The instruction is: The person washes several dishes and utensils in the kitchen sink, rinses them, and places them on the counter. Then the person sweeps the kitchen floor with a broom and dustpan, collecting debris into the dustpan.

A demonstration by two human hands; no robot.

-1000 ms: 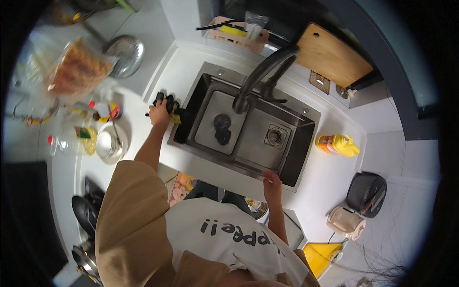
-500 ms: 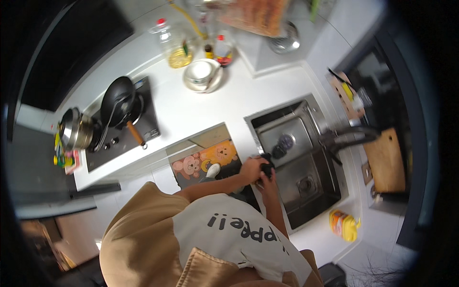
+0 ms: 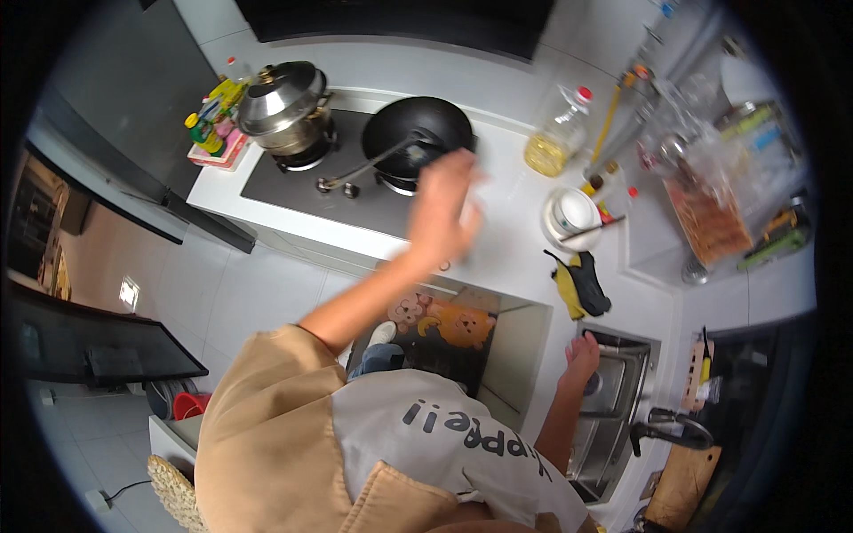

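My left hand (image 3: 442, 213), smeared by motion, is raised over the front of the stove, at the near side of a black wok (image 3: 391, 129) with a long-handled metal utensil (image 3: 366, 171) in it; I cannot tell whether it touches either. My right hand (image 3: 582, 355) is at the left end of the steel sink (image 3: 633, 355), fingers loosely bent and apart, with nothing visible in them. Just beyond it on the white counter lies a soft black-and-yellow item (image 3: 586, 286), possibly gloves.
A lidded steel pot (image 3: 284, 115) sits left of the wok. An oil bottle (image 3: 551, 142), stacked bowls (image 3: 576, 213) and bagged food (image 3: 711, 218) are at the right. A black faucet (image 3: 675, 431) and wooden board (image 3: 684, 484) are by the sink; a mat (image 3: 462, 329) lies below.
My view has swung left toward the stove. The black-and-yellow item, held in both hands half a second ago, now lies on the counter. My hands have separated, the left moving toward the wok.
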